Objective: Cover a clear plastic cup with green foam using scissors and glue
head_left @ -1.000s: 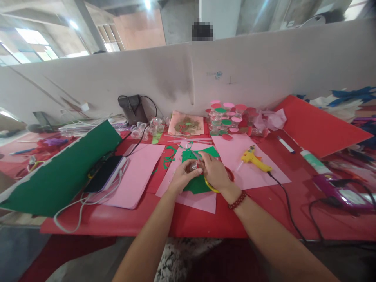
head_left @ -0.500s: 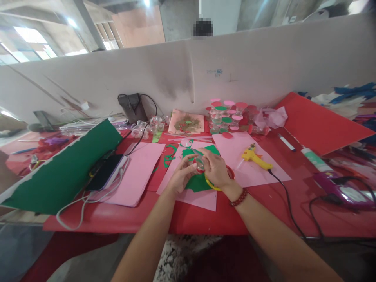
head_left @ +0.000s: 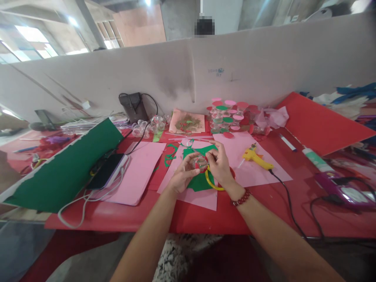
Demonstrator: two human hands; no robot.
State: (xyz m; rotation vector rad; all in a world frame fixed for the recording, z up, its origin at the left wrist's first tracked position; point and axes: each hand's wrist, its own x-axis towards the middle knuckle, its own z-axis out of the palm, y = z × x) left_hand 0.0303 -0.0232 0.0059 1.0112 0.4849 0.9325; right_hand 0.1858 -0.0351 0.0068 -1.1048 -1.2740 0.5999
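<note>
My left hand (head_left: 184, 173) is closed around a small clear plastic cup (head_left: 201, 163) with red showing at its rim, held above the middle of the table. Against the right side of that cup, the thumb and forefinger of my right hand (head_left: 219, 163) are pinched together. A pair of scissors with yellow and red handles (head_left: 209, 181) is tucked in the same hand; its blades are mostly hidden. Beneath both hands lies a cut green sheet (head_left: 202, 182) on a pink sheet (head_left: 206, 200). Curved green offcuts (head_left: 170, 156) are at the left.
A yellow glue gun (head_left: 256, 157) rests on pink paper at right, its cord trailing forward. Stacked clear cups with coloured discs (head_left: 226, 117) stand behind; loose clear cups (head_left: 140, 128) lie left of them. A phone (head_left: 105, 172) with white cable sits on pink sheets beside a leaning green board (head_left: 67, 172).
My right hand has turned and drawn slightly right, its fingers now pinching the cup's side instead of covering it. The cup shows more openly in my left hand.
</note>
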